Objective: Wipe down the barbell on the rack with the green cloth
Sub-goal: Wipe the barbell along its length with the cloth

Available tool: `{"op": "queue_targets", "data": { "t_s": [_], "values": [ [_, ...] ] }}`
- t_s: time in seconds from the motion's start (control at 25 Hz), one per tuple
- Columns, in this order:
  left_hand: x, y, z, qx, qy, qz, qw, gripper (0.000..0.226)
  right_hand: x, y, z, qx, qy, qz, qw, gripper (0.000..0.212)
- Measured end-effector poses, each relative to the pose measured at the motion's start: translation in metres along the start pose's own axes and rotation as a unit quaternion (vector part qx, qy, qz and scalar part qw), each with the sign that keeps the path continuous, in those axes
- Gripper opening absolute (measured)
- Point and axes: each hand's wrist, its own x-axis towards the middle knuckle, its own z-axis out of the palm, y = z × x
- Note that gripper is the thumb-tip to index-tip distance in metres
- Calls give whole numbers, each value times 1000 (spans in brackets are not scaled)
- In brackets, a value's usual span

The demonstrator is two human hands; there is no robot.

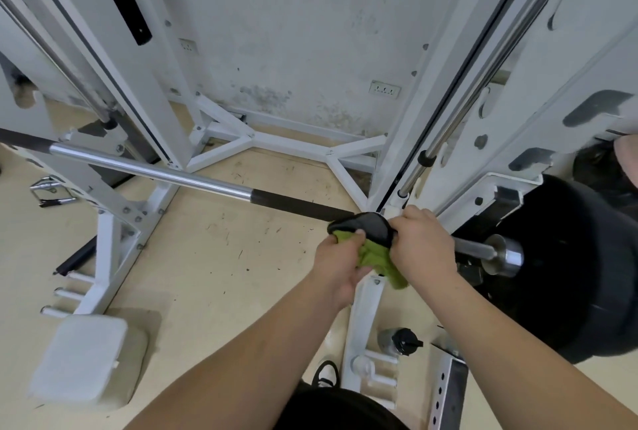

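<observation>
A: Start big. What's the worry with the rack (445, 91)?

B: The hands work right where the bar meets the right-hand upright and its guide rod (459, 112). If the bar shifts under hard rubbing, knuckles could get nipped against the white steel.

A: And the weight plate (569, 267)?

B: It seems to sit on the right sleeve. The left end runs out of view, so I can't tell if it's balanced. A heavy downward tug on this side might rock the bar.

A: Where's the barbell (155, 171) itself?

B: It lies across the rack, chrome in the middle, with a black grip section running into the hands. Most of its length lies bare to the left, so the risk is that this stretch gets skipped.

A: The green cloth (376, 257)?

B: It's bunched over the bar just inside the upright, with a dark layer on top. I can't tell whether that's its backing or something separate. A loose corner hangs below and could snag or let the cloth slip off.

A: The hands?

B: On the left hand (340, 257), the fingers (357, 233) are curled, pinching the green folds. The right hand (423, 246) is clamped round the wrapped bar, nearer the plate.

A: Anything small?

B: A bottle (400, 341) stands on the floor beside the rack's foot, near a shoe (326, 374). A careless sidestep could kick it over.
</observation>
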Motion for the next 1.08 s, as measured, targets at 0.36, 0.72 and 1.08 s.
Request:
{"op": "queue_targets", "data": {
  "t_s": [0.36, 0.72, 1.08],
  "values": [
    [13, -27, 34, 33, 110, 55, 992, 34, -56, 59, -11, 38, -28, 81, 996, 22],
    [-12, -10, 10, 130, 201, 212, 947, 17, -63, 84, -24, 61, -78, 69, 993, 40],
    [-2, 12, 68, 765, 52, 458, 450, 32, -62, 92, -21, 74, -60, 73, 993, 40]
  ]
}}
